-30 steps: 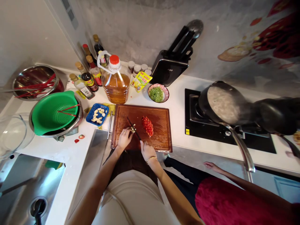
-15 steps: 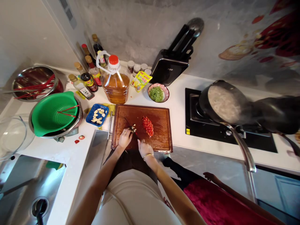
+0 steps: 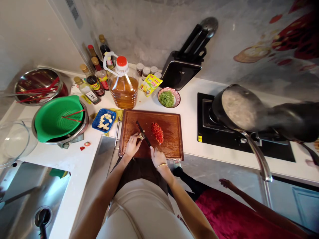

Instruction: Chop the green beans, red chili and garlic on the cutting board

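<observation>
On the wooden cutting board my right hand is closed around the handle of a dark-bladed kitchen knife, whose blade points up and left. My left hand has its fingers curled on pale garlic just left of the blade. How many pieces lie under the fingertips is hidden. A heap of chopped red pepper rests to the right of the knife. Peeled garlic cloves sit in a blue tray left of the board.
Behind the board stand a large oil jug, a bowl of green strips and a knife block. A steaming wok is on the stove at right. A green colander stands left. Another person's hand shows lower right.
My right hand has moved slightly right and the knife blade has swung over, now clearly showing across the board. My left hand stays at the garlic. The other person's hand has shifted slightly.
</observation>
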The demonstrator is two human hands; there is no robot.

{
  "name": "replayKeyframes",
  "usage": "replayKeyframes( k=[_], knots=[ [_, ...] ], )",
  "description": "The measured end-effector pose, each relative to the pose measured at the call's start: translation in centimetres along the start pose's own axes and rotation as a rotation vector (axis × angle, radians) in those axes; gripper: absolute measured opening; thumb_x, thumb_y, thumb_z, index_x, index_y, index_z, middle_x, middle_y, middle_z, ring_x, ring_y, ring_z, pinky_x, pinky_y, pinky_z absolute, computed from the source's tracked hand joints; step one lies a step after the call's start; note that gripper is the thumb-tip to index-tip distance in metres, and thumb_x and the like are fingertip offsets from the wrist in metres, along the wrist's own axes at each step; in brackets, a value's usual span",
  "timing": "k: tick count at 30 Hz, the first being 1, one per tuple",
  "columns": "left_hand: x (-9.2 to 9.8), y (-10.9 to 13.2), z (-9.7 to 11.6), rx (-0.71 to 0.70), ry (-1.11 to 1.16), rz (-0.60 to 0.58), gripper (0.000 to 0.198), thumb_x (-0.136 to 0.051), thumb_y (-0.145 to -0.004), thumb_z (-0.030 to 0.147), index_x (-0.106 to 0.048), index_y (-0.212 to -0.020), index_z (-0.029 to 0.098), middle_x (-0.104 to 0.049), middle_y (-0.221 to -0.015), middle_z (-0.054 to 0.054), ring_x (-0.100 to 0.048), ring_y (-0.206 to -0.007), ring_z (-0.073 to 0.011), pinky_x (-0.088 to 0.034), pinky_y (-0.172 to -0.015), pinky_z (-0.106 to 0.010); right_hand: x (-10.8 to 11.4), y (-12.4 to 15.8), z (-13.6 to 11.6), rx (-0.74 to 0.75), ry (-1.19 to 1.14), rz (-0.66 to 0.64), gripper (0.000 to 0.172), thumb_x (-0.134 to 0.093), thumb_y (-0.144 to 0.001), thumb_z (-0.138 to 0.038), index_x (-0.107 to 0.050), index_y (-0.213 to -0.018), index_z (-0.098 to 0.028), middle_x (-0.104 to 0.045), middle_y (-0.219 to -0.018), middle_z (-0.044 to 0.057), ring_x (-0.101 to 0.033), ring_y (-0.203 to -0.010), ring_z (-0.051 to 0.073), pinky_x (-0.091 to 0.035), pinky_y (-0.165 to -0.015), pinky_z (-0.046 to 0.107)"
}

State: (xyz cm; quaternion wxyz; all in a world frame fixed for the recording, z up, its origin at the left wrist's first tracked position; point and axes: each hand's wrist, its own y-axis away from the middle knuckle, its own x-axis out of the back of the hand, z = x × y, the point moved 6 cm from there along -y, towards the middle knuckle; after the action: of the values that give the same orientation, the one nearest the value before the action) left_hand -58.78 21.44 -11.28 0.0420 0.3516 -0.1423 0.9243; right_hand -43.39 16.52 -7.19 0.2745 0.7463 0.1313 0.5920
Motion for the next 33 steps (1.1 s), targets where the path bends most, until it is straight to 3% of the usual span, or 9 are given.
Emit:
replayKeyframes(
  k=[7, 24, 33],
  knots=[
    [-0.1, 0.3, -0.7, 0.004, 0.006, 0.026, 0.017, -0.050, -0.089, 0.023, -0.054, -0.106, 0.019, -0.060, -0.108, -0.009, -0.055, -0.107, -0.0195, -0.048, -0.093, -0.038, -0.6, 0.7, -0.5, 0.009, 0.025, -0.018, 0.047, -0.019, -0.098, -0.040, -0.056, -0.104, -0.012, -0.070, -0.084, 0.015, -0.069, -0.081, 0.025, -0.049, -0.069, 0.032],
    [-0.4, -0.4, -0.9, -0.030, -0.016, 0.015, 0.017, -0.048, -0.090, 0.018, -0.057, -0.103, 0.019, -0.063, -0.104, -0.009, -0.056, -0.102, -0.0206, -0.049, -0.090, -0.038, -2.1, -0.7, -1.8, -0.042, 0.043, -0.039, 0.047, -0.023, -0.097, -0.043, -0.057, -0.106, -0.011, -0.070, -0.087, 0.018, -0.069, -0.083, 0.028, -0.051, -0.068, 0.034],
    [-0.2, -0.5, -0.4, -0.035, -0.004, 0.010, 0.014, -0.048, -0.090, 0.019, -0.057, -0.101, 0.018, -0.063, -0.102, -0.007, -0.055, -0.100, -0.0194, -0.049, -0.090, -0.037, -2.0, -1.6, -0.3, 0.005, -0.004, 0.001, 0.045, -0.020, -0.099, -0.036, -0.057, -0.106, -0.011, -0.071, -0.090, 0.015, -0.069, -0.086, 0.023, -0.049, -0.073, 0.029]
  ],
)
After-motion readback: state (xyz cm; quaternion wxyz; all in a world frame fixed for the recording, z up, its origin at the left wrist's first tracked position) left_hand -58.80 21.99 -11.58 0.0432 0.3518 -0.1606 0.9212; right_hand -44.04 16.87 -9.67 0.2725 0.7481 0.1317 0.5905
